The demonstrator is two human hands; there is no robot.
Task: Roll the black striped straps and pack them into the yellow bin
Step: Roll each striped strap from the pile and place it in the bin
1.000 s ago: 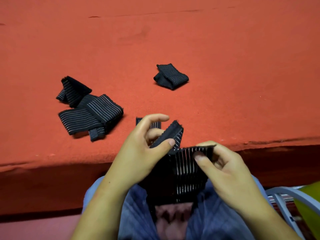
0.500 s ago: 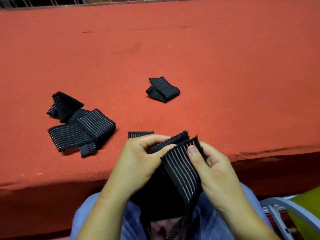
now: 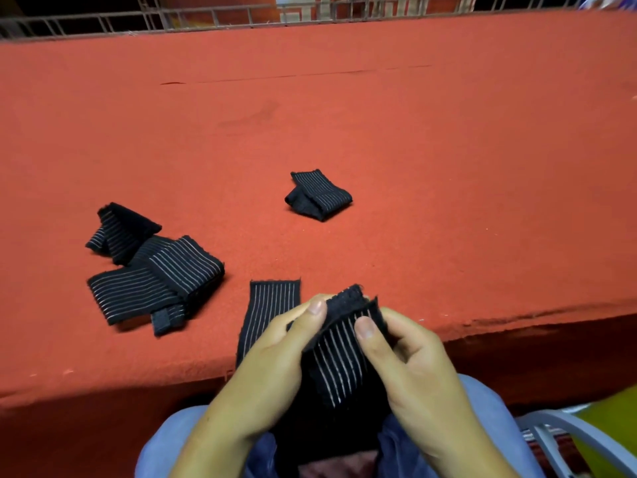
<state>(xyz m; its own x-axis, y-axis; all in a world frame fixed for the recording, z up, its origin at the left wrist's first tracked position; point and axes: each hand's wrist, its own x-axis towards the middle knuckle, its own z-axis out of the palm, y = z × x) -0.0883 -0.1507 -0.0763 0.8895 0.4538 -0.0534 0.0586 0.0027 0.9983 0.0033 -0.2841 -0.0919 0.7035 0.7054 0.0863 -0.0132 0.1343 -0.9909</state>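
Grasping black white-striped elastic strap (image 3: 339,360) at 6 o'clock, off near edge of red felt table (image 3: 413,150), pinched tight by left hand (image 3: 272,367) and right hand (image 3: 413,370). Risk of springing open on slackened pinch, or of skewed roll from dangling tail. Counting: one strap held; one flat strap end (image 3: 272,298) at 11 of hands, maybe same strap, cannot tell; one folded strap (image 3: 319,196) at 12; heap (image 3: 155,270) at 9, at least two; one yellow bin (image 3: 617,426) at 4.

Strap pile (image 3: 155,270) (left) and folded strap (image 3: 320,196) obstruct tabletop (image 3: 448,167).
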